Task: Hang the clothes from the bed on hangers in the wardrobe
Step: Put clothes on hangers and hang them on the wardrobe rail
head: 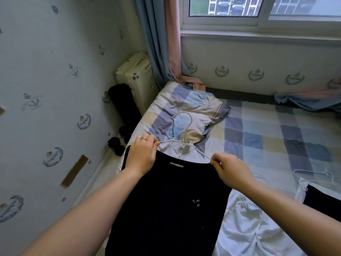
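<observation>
A black garment lies flat at the near left edge of the checked bed, its waistband with a white label pointing away from me. A white wire hanger lies just beyond that waistband, hook toward the pillow. My left hand pinches the hanger's left end at the garment's left corner. My right hand pinches the hanger's right end at the right corner. A white garment lies crumpled to the right of the black one.
A checked pillow sits at the head of the bed. A second white hanger and another dark garment lie at the right. A cream suitcase and dark dumbbells stand by the wall, under the curtains.
</observation>
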The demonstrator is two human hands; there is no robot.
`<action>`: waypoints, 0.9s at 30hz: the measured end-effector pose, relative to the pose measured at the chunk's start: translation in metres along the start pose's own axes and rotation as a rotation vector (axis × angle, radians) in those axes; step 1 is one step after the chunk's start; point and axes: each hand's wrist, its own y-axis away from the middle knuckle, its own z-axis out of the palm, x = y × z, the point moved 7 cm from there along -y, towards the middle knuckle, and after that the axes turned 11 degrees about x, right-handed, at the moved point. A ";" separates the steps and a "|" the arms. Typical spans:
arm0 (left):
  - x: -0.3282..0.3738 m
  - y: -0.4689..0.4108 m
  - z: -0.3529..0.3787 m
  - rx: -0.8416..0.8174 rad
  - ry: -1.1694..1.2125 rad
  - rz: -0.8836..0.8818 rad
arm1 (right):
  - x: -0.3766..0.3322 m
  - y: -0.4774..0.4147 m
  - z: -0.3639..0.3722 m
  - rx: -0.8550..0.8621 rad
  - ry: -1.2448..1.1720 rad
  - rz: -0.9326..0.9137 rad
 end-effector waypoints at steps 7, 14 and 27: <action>-0.038 -0.047 0.101 -0.102 0.099 -0.036 | 0.045 -0.068 0.074 0.039 -0.057 0.265; -0.101 -0.059 0.257 -0.231 0.125 -0.039 | 0.114 -0.134 0.209 0.020 0.002 0.405; -0.181 -0.038 0.507 -0.351 0.082 -0.111 | 0.226 -0.201 0.446 -0.102 -0.026 0.530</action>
